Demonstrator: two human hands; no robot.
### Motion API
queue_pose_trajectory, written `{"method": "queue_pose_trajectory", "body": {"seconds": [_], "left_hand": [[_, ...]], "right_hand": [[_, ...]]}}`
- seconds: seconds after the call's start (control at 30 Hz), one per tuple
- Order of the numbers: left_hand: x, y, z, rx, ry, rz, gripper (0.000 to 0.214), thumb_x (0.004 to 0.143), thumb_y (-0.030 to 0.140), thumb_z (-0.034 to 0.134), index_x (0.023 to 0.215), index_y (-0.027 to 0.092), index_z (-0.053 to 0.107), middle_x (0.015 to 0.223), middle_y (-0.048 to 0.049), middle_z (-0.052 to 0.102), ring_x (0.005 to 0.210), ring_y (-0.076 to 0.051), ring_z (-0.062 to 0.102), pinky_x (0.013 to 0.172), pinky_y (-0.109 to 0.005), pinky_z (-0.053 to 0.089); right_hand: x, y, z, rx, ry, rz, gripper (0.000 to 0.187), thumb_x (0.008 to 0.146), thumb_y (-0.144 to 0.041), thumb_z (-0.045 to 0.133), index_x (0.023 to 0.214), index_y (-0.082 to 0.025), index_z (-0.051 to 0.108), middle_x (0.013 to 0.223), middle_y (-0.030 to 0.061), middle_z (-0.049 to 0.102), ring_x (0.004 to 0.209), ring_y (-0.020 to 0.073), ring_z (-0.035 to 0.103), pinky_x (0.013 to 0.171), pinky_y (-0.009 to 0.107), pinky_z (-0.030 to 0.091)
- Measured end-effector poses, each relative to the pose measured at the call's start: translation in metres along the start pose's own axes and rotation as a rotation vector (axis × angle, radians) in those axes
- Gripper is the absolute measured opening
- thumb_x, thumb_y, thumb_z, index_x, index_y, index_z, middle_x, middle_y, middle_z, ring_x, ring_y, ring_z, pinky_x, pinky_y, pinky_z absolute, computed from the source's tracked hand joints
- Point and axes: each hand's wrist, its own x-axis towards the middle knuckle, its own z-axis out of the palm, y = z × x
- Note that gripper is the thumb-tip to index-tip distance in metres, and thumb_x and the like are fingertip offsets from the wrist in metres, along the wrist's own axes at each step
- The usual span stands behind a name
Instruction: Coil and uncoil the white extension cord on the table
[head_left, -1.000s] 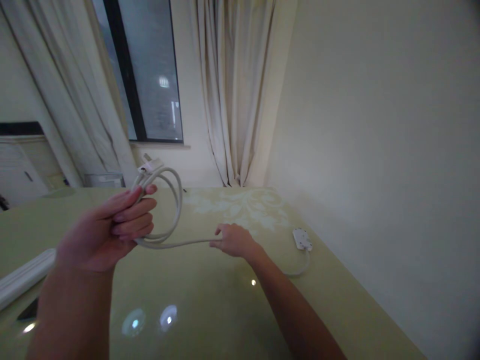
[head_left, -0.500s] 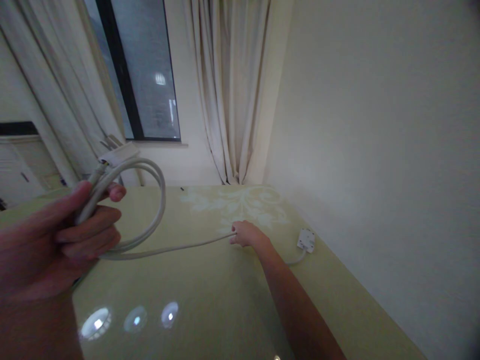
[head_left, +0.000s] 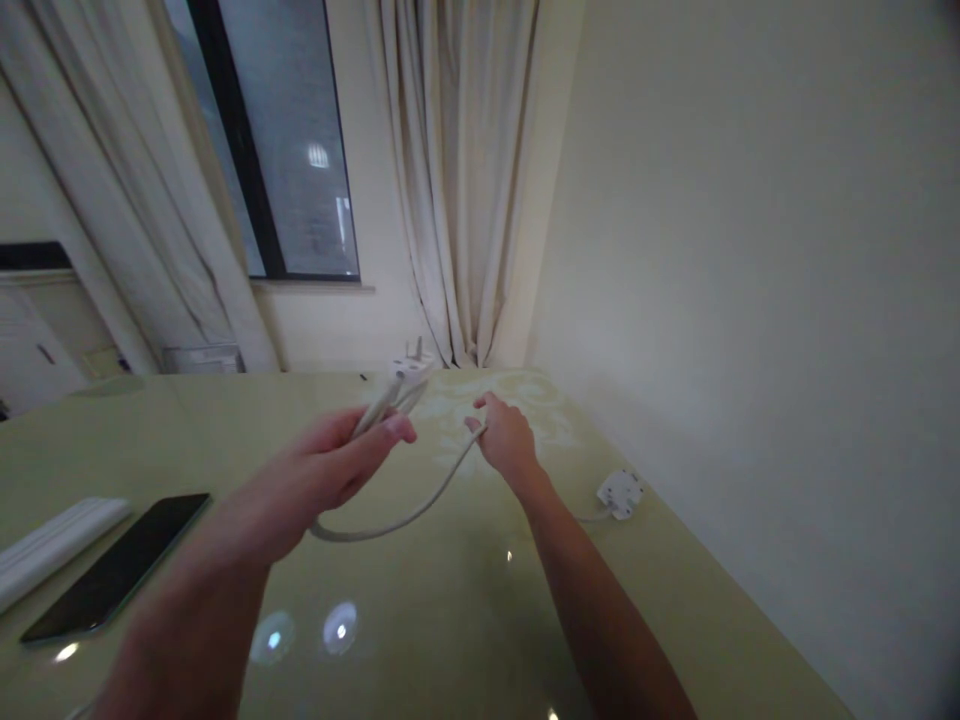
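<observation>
My left hand [head_left: 330, 470] is closed around a bundled loop of a white power cord [head_left: 416, 517], above the pale green table. The cord's plug [head_left: 411, 368] sticks up past my fingers, prongs pointing upward. From that hand the cord sags and rises to my right hand [head_left: 508, 438], where it runs between thumb and fingers. Beyond my right forearm, the cord comes out again to a small white socket block [head_left: 620, 493] lying on the table near the wall.
On the left, a black phone [head_left: 120, 570] lies beside a long white object [head_left: 60, 545] on the glossy table [head_left: 420, 620]. A wall [head_left: 750, 300] borders the right side. Curtains [head_left: 465, 180] and a window [head_left: 292, 140] stand behind, and a tiny dark piece [head_left: 364, 377] lies near the far edge.
My left hand has moved right, toward my right hand, with its cord loop and plug. The cord between the hands hangs slacker. My right hand has risen slightly, and the socket block has shifted a little.
</observation>
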Motion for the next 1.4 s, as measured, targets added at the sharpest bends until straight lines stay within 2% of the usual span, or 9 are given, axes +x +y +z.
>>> {"method": "queue_pose_trajectory", "body": {"seconds": [0.17,0.53,0.7,0.8,0.87,0.93,1.1,1.23,1.4], "left_hand": [[0.019,-0.017,0.033,0.431,-0.044,0.149,0.04,0.085,0.057,0.073,0.073,0.018,0.07,0.062,0.0006,0.052,0.057,-0.014,0.043,0.051,-0.025,0.03],[0.021,-0.032,0.053,0.52,-0.208,0.121,0.033,0.082,0.048,0.074,0.072,0.019,0.062,0.057,0.0055,0.047,0.053,-0.011,0.039,0.05,-0.025,0.027],[0.022,-0.026,0.038,0.297,-0.12,0.116,0.04,0.081,0.046,0.076,0.065,0.019,0.051,0.057,0.0065,0.038,0.051,-0.008,0.032,0.046,-0.022,0.022],[0.022,-0.017,0.019,0.063,0.005,0.062,0.041,0.074,0.044,0.081,0.062,0.02,0.051,0.05,0.0092,0.032,0.044,-0.005,0.023,0.04,-0.02,0.016],[0.024,-0.01,0.003,-0.131,0.076,0.057,0.04,0.07,0.04,0.083,0.06,0.021,0.049,0.047,0.0103,0.029,0.04,-0.005,0.02,0.036,-0.019,0.016],[0.026,-0.004,-0.014,-0.309,0.114,0.083,0.034,0.07,0.034,0.081,0.062,0.02,0.052,0.047,0.0114,0.027,0.038,-0.004,0.02,0.034,-0.018,0.02],[0.032,-0.004,-0.043,-0.231,0.22,0.077,0.027,0.074,0.036,0.082,0.069,0.018,0.063,0.047,0.0107,0.032,0.035,-0.003,0.022,0.031,-0.015,0.019],[0.033,-0.01,-0.048,0.059,0.334,0.062,0.037,0.08,0.051,0.08,0.075,0.018,0.065,0.048,0.0093,0.034,0.038,-0.005,0.026,0.035,-0.015,0.017],[0.033,-0.009,-0.048,0.161,0.379,0.084,0.038,0.087,0.054,0.069,0.079,0.018,0.065,0.051,0.0097,0.031,0.04,-0.006,0.024,0.037,-0.017,0.016]], "right_hand": [[-0.013,-0.017,-0.026,-0.022,0.141,0.017,0.046,0.105,-0.034,0.052,0.149,-0.021,0.049,0.101,0.0141,0.078,0.097,0.0312,0.075,0.079,0.036,0.048],[-0.036,-0.041,-0.047,-0.065,0.218,-0.075,0.058,0.103,-0.023,0.044,0.16,-0.021,0.035,0.098,0.0111,0.079,0.088,0.0261,0.076,0.071,0.03,0.047],[-0.03,-0.032,-0.045,0.115,0.293,-0.101,0.052,0.102,-0.026,0.051,0.153,-0.021,0.046,0.084,0.0056,0.075,0.075,0.0229,0.07,0.066,0.028,0.041],[-0.019,-0.017,-0.045,0.34,0.277,-0.143,0.034,0.1,-0.033,0.06,0.13,-0.019,0.065,0.065,-0.0027,0.062,0.061,0.0166,0.057,0.061,0.026,0.034],[-0.011,-0.005,-0.046,0.466,0.201,-0.192,0.026,0.096,-0.043,0.066,0.098,-0.018,0.073,0.058,-0.0056,0.05,0.056,0.0129,0.046,0.057,0.026,0.028],[-0.006,0.005,-0.048,0.58,0.074,-0.227,0.041,0.091,-0.055,0.071,0.073,-0.018,0.068,0.055,-0.0067,0.041,0.054,0.0109,0.037,0.054,0.026,0.023],[-0.007,0.013,-0.059,0.99,-0.211,-0.27,0.054,0.087,-0.071,0.067,0.078,-0.018,0.068,0.055,-0.0099,0.031,0.051,0.0091,0.024,0.051,0.026,0.017],[-0.007,0.016,-0.068,1.032,-0.021,-0.166,0.056,0.089,-0.071,0.063,0.077,-0.017,0.07,0.053,-0.0104,0.026,0.05,0.0092,0.019,0.051,0.028,0.015],[-0.01,0.025,-0.082,0.518,0.289,-0.108,0.049,0.094,-0.06,0.062,0.076,-0.017,0.078,0.055,-0.0034,0.045,0.054,0.0118,0.037,0.057,0.029,0.022]]}}
